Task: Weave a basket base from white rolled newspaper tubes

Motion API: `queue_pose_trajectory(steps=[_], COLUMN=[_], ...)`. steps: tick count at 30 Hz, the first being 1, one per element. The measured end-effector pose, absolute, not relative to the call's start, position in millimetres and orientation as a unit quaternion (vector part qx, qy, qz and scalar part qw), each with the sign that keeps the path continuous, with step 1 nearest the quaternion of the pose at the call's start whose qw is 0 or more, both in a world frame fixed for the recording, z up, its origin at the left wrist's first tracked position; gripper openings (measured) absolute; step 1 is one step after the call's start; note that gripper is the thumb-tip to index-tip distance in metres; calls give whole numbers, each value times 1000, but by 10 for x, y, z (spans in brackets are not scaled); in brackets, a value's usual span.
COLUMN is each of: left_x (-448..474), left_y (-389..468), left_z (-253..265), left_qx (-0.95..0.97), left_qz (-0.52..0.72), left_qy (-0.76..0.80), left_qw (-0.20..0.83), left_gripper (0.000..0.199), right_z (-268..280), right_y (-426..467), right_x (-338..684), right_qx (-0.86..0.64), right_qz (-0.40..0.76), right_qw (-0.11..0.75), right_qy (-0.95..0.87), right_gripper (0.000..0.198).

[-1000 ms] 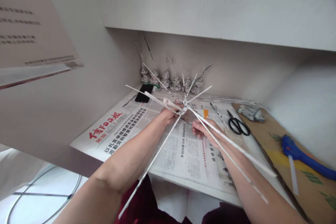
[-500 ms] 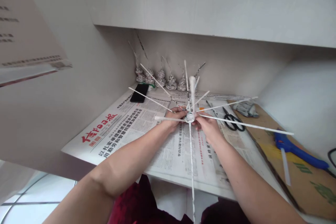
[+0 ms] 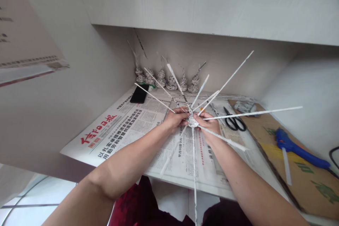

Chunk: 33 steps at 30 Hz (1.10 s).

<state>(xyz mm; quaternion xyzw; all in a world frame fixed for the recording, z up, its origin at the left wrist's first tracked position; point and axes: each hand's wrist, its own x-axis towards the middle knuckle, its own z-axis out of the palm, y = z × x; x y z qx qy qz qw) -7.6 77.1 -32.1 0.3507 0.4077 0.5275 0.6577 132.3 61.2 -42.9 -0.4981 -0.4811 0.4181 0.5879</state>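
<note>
Between my hands, above the newspaper, is a small woven paper piece (image 3: 193,122) with several thin rolled-paper sticks fanning out from it like spokes. My left hand (image 3: 176,119) pinches its left edge, thumb on top. On the right edge, my right hand (image 3: 209,123) grips it with the thumb near the centre and fingers curled beneath. One long paper stick (image 3: 195,169) hangs toward my lap, and another (image 3: 254,113) reaches out to the right. The undersides of the fingers are hidden.
Several gourd-shaped woven paper pieces (image 3: 171,83) line the back wall. A black phone (image 3: 139,94) lies on the newspaper (image 3: 124,127). Black scissors (image 3: 234,120), a blue glue gun (image 3: 299,150) on cardboard (image 3: 309,187) and crumpled material (image 3: 245,107) are at right. A shelf overhangs the back.
The spokes have shifted around the centre: one at right now points down-right, another rises up-right, and the left one points down-left. My right thumb has moved onto the piece's top.
</note>
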Motion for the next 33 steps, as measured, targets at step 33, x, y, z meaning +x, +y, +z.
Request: queue_pose_trajectory(steps=[33], left_x=[-39], left_y=[722], left_z=[-319], left_qx=[380], left_qz=[500], left_qy=[406], left_qw=[664], left_gripper=[15], right_z=[-430], right_y=[587], right_x=[1306], right_qx=[-513], right_qz=[400], right_qw=[599], right_qy=[-467], right_gripper=[36])
